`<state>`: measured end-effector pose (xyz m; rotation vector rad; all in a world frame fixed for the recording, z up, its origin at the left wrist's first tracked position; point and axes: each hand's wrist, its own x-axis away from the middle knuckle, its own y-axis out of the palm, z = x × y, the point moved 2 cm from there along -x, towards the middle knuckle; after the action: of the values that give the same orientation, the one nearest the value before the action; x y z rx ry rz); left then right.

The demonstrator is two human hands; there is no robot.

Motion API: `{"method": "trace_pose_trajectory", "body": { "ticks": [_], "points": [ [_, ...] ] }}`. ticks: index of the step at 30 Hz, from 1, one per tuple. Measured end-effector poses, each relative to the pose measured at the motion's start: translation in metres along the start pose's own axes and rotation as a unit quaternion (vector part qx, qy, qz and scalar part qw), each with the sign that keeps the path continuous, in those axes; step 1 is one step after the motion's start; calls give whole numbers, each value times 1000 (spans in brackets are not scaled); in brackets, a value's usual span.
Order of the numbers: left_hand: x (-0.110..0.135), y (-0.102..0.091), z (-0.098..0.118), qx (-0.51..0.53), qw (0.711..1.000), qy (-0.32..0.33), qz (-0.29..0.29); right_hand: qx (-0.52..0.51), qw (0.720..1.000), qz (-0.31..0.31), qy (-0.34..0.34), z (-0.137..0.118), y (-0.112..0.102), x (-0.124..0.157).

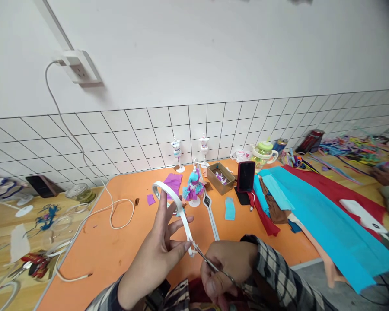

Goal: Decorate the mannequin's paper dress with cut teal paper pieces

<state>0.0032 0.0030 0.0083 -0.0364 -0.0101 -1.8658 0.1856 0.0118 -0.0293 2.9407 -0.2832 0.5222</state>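
My left hand [158, 250] is raised over the orange table [116, 242], pinching the lower end of a curved white plastic headband [175, 203] between thumb and fingers while the other fingers spread upward. My right hand [225, 270], in a plaid sleeve, is closed round small scissors [207, 260] whose tips touch the headband's lower end. Beyond them stand a small doll in a turquoise and purple paper dress [193, 185] and a second white headband strip [211, 216] lying flat.
A white cable [94, 211] runs from the wall socket [79, 67] across the table. A cardboard box [221, 177], an upright phone [246, 176], two tiny mannequins [177, 153], turquoise paper [324, 220] and red paper [330, 188] sheets lie right. Another person's hand [385, 175] is at far right.
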Motion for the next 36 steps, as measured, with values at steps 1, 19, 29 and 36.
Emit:
{"method": "trace_pose_trajectory", "body": {
  "ticks": [1,19,29,36],
  "points": [
    [0,1,1,0,1000,0,-1,-5,1000,-3,3,2,0,-3],
    [5,4,2,-37,998,-17,-47,32,999,43,11,12,2,-16],
    [-7,-5,-10,48,999,0,-9,-116,923,314,-193,19,-20,-1],
    [-18,-18,-18,121,983,-73,114,-60,886,445,-119,35,-38,10]
  ]
}}
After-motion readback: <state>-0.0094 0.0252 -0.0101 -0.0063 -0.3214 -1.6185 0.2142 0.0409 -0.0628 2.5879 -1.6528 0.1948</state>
